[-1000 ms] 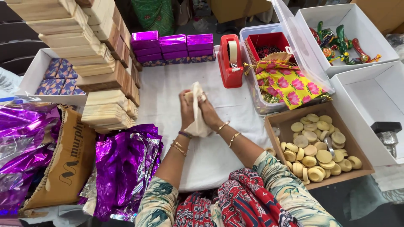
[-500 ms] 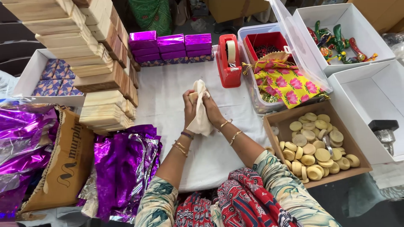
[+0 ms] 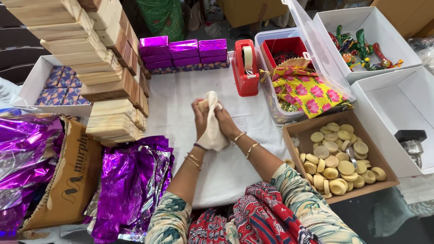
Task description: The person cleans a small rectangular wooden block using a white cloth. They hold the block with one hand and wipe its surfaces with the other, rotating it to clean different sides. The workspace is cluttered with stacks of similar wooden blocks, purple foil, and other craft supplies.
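A small cream cloth pouch (image 3: 211,126) is held between the left hand (image 3: 200,118) and the right hand (image 3: 224,121), above the middle of the white-covered tabletop (image 3: 181,104). Both grips are closed on the pouch: the left hand is wrapped round its left side near the top, and the right hand is pressed against its right side. What lies inside the pouch cannot be told.

For the step in hand, judged to be the working or closing of the pouch, the mouth is best kept upward and pinched firmly, while the lower part is left hanging free so that the fabric is not bunched. Pressure should be applied evenly from both sides.

Relative to the grip, the pouch top projects just above the fingers, and its loose lower end hangs below the palms, toward the wrists.

The red tape dispenser (image 3: 244,68) stands beyond the hands, apart from them. The cardboard box of round pale discs (image 3: 339,158) lies to the right, the crumpled purple foil (image 3: 131,180) to the left.
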